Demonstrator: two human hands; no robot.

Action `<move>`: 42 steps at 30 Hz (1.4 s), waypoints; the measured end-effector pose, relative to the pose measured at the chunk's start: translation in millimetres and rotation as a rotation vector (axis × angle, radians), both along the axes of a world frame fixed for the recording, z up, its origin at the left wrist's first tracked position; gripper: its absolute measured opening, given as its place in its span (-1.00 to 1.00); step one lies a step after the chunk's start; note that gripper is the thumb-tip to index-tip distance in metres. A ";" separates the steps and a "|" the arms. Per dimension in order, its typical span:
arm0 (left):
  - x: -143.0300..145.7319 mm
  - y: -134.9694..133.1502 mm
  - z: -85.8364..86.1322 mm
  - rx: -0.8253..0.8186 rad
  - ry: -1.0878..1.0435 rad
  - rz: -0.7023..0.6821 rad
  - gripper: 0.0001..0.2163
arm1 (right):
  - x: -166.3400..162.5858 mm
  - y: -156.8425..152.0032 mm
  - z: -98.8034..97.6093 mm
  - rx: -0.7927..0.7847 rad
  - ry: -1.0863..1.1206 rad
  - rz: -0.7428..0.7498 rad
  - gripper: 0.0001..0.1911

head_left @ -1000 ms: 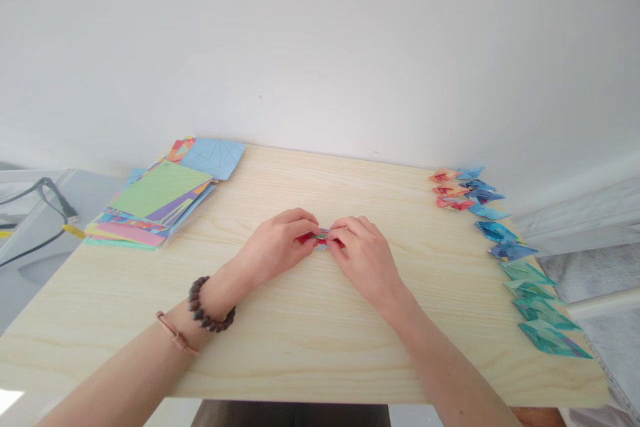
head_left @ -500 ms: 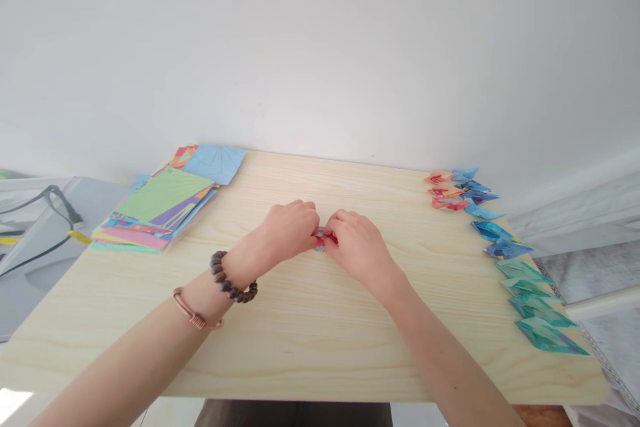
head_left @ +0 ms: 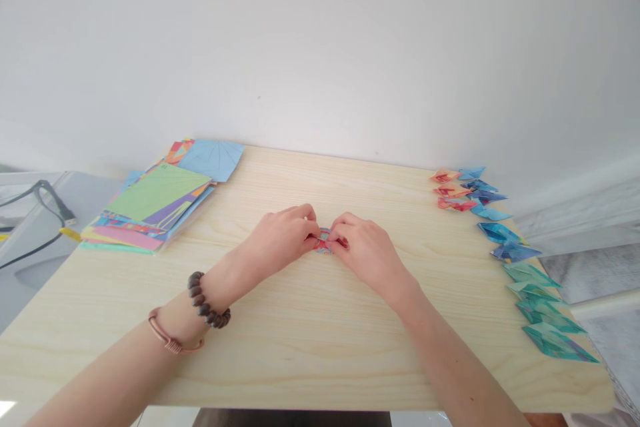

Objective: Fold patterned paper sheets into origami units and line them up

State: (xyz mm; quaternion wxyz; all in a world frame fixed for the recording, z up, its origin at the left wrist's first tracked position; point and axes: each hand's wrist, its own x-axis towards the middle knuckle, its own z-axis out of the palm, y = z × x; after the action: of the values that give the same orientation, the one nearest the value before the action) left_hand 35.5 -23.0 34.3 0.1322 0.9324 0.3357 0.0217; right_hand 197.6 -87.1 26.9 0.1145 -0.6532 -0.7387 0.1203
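Observation:
A small folded piece of origami paper [head_left: 324, 248], red with light blue pattern, lies at the middle of the wooden table [head_left: 300, 333]. My left hand [head_left: 287, 233] pinches its left side between thumb and fingers. From the other side my right hand [head_left: 367, 250] pinches the right part, its fingertips close to those of the left. Much of the paper is hidden behind the fingers, so its exact folded shape cannot be made out. A beaded bracelet and a copper bangle are on my left wrist.
A stack of coloured paper sheets [head_left: 160, 197] lies at the table's back left. Down the right edge runs a row of folded paper pieces: red ones [head_left: 455, 204], blue ones [head_left: 515, 252] and green ones [head_left: 557, 340]. Cables [head_left: 50, 200] sit left of the table; a white wall [head_left: 320, 47] stands behind.
My left wrist has dropped lower and leftward, and the fingertips have drawn slightly apart, showing more of the red paper. The camera view has shifted a little.

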 end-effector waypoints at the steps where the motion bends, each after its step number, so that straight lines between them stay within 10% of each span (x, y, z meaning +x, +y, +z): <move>1: -1.5 -0.1 -1.6 0.015 -0.007 -0.016 -0.80 | 1.3 -0.3 -0.9 -0.002 0.023 0.004 -0.80; 42: -0.5 -1.3 -9.8 0.058 -0.067 -0.034 -0.81 | -2.6 -4.1 -5.7 0.103 -0.033 0.081 -0.77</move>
State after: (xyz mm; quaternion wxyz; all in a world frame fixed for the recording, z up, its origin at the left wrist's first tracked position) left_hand 35.0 -24.2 24.5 0.1167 0.9401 0.3147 0.0604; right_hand 195.0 -91.2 21.2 0.1309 -0.6181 -0.7714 0.0758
